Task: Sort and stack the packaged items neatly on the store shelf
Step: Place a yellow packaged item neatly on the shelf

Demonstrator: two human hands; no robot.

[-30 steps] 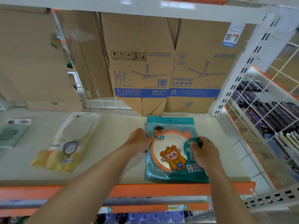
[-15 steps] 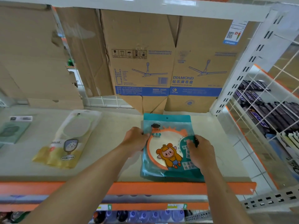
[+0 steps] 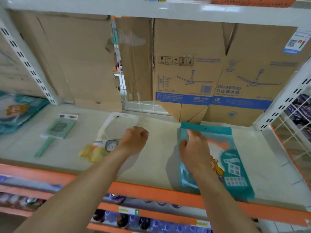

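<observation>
A teal packet with a cartoon figure (image 3: 232,162) lies flat on the shelf (image 3: 159,158) at the right. My right hand (image 3: 193,148) rests on its left part with the fingers fairly straight. My left hand (image 3: 134,140) hovers over the bare shelf with the fingers curled and holds nothing; it sits just right of a yellow and clear packet (image 3: 107,138). A green packet (image 3: 57,132) lies further left. Another teal cartoon packet (image 3: 18,110) lies at the far left.
Cardboard boxes (image 3: 210,73) line the back of the shelf. A white slotted upright (image 3: 28,64) stands at the left, and a wire rack with dark packets (image 3: 299,115) at the right. An orange front rail (image 3: 151,190) edges the shelf; bottles stand below.
My left hand has let go of the teal packet and moved left towards the yellow packet. My right hand has shifted onto the packet's left part. The view has turned left.
</observation>
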